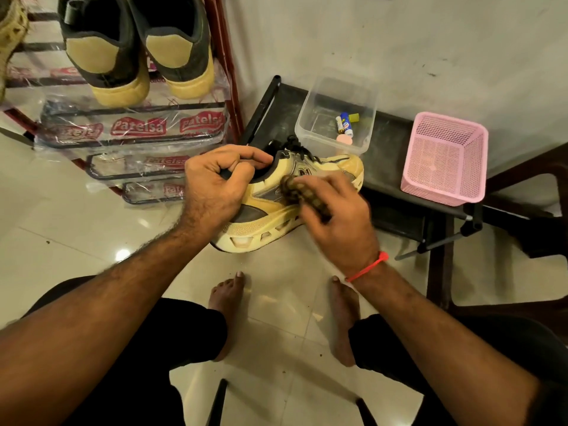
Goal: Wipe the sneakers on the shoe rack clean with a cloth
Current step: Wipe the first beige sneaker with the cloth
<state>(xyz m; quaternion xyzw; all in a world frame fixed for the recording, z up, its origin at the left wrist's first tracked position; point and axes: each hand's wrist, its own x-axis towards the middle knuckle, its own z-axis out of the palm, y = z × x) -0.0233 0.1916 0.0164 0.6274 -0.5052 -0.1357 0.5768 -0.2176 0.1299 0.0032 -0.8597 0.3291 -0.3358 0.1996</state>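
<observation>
Head view: a person sits and looks down at their two hands, near the middle of the picture. The left hand (215, 182) holds a yellow and grey sneaker (310, 192) by the heel end. Its fingers curl over the dark rim of the shoe's opening. The shoe is held up in the air, above the shiny tiled floor (76, 216), with its toe pointing to the right.

The right hand (341, 216) is closed around a dark, bunched-up cloth (304, 193). It presses the cloth on the side of the sneaker. This hand looks a bit blurry. A red thread (367, 267) is tied around the right wrist.

In the upper left of the picture stands the shoe rack (227, 56). It has red poles, and clear plastic with red labels wraps its shelves. Two more sneakers (138, 50), dark with yellow heels and soles, sit side by side on a high shelf, heels facing us.

Behind the held shoe is a low black stand (390, 136). On it sit a clear plastic box (307, 124) with a few small things inside, and to the right a pink basket (445, 158) with tiny holes.

At the bottom middle, two bare feet (227, 302) rest on the floor.
</observation>
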